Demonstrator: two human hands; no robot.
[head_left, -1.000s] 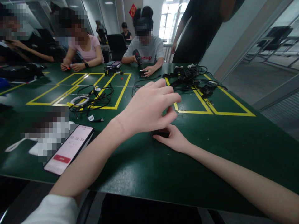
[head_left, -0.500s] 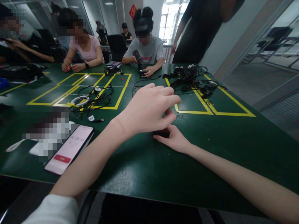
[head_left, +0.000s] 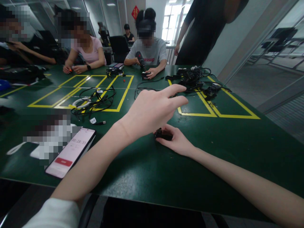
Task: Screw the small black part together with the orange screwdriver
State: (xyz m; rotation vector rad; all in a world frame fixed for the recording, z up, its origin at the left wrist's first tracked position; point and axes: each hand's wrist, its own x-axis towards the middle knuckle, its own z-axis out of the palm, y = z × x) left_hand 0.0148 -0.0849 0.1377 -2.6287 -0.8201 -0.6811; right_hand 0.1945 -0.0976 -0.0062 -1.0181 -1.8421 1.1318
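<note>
My right hand (head_left: pixel 178 141) rests on the green table, its thumb and fingers closed around a small black block-shaped object (head_left: pixel 165 135). Part of that object is covered by the hand, so its exact kind does not show. Above it and slightly to the left hangs my left hand (head_left: pixel 154 107), palm down. Two of its fingers stretch out to the right, apart from each other, and nothing shows between them. The left thumb is hidden beneath the hand. At my left forearm lies a phone (head_left: pixel 71 152) with a timer on its screen.
A black cable coil (head_left: pixel 95 101) lies at the left, a larger cable heap (head_left: pixel 194 79) at the far right. Yellow tape (head_left: pixel 197 114) marks rectangles on the table. Opposite, a co-worker holds a black tool (head_left: pixel 140 60) over a small black box (head_left: pixel 145 75). Other people are around.
My left hand's curled fingers have stretched out and spread to the right, uncovering more of the black object. My right hand stays in place around it.
</note>
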